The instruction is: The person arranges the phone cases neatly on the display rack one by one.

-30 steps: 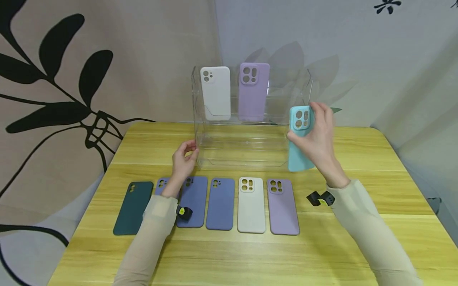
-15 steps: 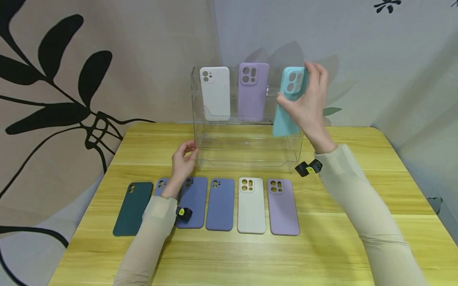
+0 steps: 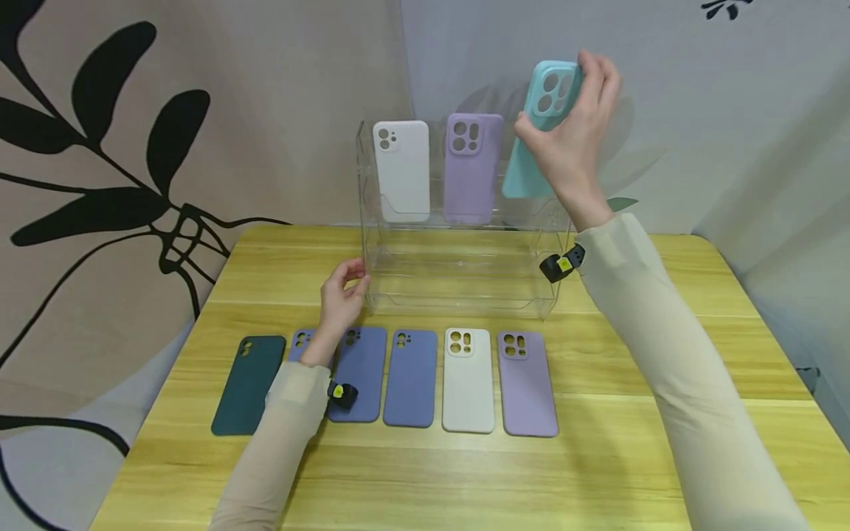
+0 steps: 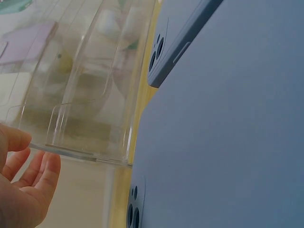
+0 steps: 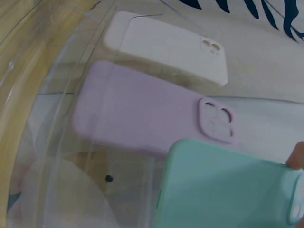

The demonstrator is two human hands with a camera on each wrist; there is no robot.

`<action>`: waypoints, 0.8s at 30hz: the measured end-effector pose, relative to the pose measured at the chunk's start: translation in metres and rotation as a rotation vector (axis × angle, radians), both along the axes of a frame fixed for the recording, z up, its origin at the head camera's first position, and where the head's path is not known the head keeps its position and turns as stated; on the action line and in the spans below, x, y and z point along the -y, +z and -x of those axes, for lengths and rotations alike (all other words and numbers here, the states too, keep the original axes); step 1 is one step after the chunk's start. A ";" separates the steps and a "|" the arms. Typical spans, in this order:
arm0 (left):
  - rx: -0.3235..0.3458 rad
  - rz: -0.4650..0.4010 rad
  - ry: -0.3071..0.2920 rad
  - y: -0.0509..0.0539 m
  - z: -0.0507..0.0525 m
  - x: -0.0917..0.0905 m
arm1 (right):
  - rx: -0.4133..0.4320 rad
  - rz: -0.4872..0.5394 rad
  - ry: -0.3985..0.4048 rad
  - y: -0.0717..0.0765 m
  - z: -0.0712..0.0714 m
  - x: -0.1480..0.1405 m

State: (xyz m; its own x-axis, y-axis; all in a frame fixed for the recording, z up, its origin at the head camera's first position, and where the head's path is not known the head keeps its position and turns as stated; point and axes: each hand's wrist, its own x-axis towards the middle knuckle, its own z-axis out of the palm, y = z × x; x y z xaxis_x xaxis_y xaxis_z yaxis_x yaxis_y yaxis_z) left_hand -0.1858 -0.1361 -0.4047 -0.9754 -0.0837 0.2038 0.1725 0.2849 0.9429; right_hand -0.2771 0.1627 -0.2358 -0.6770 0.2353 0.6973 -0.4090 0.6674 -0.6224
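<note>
My right hand (image 3: pixel 576 144) grips a turquoise phone case (image 3: pixel 531 166) by its sides, thumb on the left edge and fingers on the right. The case hangs tilted above the right part of a clear tiered display rack (image 3: pixel 458 302). In the right wrist view the turquoise case (image 5: pixel 223 185) overlaps the lower edge of a purple phone case (image 5: pixel 137 109). My left hand (image 3: pixel 341 295) holds the rack's left side edge; in the left wrist view thumb and fingers lie on either side of the clear panel (image 4: pixel 71 151). A white phone case (image 3: pixel 403 173) stands upright on the upper tier beside the purple one.
On the wooden table (image 3: pixel 631 450) before the rack lies a row of cases: dark green (image 3: pixel 248 387), several blue ones (image 3: pixel 409 383), white (image 3: pixel 468 391) and purple (image 3: pixel 530 391). My left forearm partly covers the blue ones. A patterned curtain (image 3: pixel 299 96) hangs close behind the rack.
My right hand has lifted the turquoise case from beside the rack's lower right corner up to above its upper tier. The left hand has stayed at the rack's left side.
</note>
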 end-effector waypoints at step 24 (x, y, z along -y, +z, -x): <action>-0.058 -0.024 0.013 -0.034 0.020 0.005 | -0.182 -0.046 -0.029 -0.057 0.014 -0.005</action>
State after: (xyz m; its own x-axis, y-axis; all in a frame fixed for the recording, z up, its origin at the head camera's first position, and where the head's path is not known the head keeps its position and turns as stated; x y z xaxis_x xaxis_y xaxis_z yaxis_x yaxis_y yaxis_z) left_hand -0.2055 -0.1413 -0.4383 -0.9608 -0.1018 0.2578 0.2236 0.2652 0.9379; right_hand -0.2910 0.1681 -0.2929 -0.5320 0.2185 0.8181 -0.4920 0.7065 -0.5087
